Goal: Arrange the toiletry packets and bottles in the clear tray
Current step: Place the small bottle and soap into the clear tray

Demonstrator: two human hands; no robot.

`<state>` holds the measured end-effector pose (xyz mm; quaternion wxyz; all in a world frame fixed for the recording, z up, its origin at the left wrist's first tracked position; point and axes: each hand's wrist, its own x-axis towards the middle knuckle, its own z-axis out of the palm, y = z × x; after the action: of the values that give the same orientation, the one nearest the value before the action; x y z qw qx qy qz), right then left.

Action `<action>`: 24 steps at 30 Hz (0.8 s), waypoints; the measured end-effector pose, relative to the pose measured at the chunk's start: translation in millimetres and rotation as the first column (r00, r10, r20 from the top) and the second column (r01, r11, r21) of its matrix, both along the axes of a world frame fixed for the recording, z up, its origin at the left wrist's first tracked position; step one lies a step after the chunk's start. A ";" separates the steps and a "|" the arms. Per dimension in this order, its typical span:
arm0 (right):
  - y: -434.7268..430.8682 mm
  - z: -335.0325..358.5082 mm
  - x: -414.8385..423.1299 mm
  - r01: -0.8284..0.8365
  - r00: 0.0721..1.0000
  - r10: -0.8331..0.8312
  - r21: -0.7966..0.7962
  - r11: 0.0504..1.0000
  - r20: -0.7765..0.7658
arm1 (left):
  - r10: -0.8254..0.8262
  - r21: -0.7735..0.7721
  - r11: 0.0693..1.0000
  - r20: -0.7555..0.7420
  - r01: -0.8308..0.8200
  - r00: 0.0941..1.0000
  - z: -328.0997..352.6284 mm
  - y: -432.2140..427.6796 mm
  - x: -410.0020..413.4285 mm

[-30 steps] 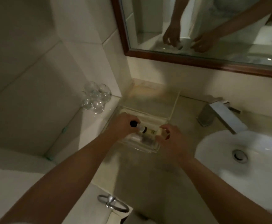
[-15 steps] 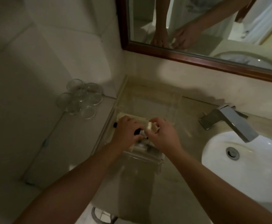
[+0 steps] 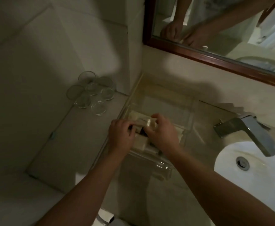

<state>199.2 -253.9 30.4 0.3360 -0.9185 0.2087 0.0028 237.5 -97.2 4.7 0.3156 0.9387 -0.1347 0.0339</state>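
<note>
Several drinking glasses [image 3: 91, 93] stand clustered on the ledge at far left, apart from the work.

The left hand [image 3: 122, 136] is over the near-left part of the clear tray [image 3: 163, 166]. Its fingers are curled at the end of a cream packet [image 3: 141, 120]. Whether it grips that packet or a dark-capped bottle [image 3: 141, 131] just beneath cannot be told.

The right hand [image 3: 163, 135] pinches the packet's other end and holds it above the tray contents.

Further pale packets [image 3: 140, 144] lie in the tray's near section, and one more [image 3: 180, 132] sits at the right wall. The far section looks unoccupied, though glare makes this uncertain. The tray rests on the surface [image 3: 149, 201], left of the tap [image 3: 247, 131] and the basin [image 3: 264, 173].

Assessment: the task is partly done. The items are inside the tray but lie bunched and overlapping. The held packet is not yet placed. No loose toiletries are visible on the surface outside the tray.
</note>
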 end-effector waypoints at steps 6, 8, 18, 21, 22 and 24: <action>36.9 -11.8 12.2 0.173 0.985 -0.172 -0.022 0.985 0.023 | 0.034 -0.006 0.999 -0.013 -0.034 0.999 5.2 19.5 -0.6; 40.8 -14.2 15.6 0.192 0.981 -0.194 -0.059 0.980 -0.020 | 0.046 -0.017 0.999 -0.027 -0.047 0.999 5.3 18.8 3.5; 41.8 -12.5 30.3 0.217 0.967 -0.231 -0.130 0.968 -0.105 | -0.042 0.059 0.997 -0.068 0.046 0.997 -6.3 7.8 11.2; 41.4 -13.8 30.5 0.207 0.968 -0.223 -0.135 0.969 -0.114 | -0.042 0.064 0.997 -0.056 0.045 0.998 -8.0 8.2 10.6; 41.1 -14.2 30.2 0.202 0.969 -0.217 -0.134 0.970 -0.117 | -0.042 0.065 0.997 -0.057 0.046 0.998 -8.1 8.2 10.7; 40.7 -14.1 28.7 0.191 0.972 -0.207 -0.135 0.972 -0.112 | -0.043 0.057 0.997 -0.069 0.047 0.997 -8.0 8.5 10.9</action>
<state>227.9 -213.2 16.4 0.2634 -0.9099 0.3203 0.0137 248.5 -88.7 -3.3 0.2932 0.9448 -0.1461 -0.0092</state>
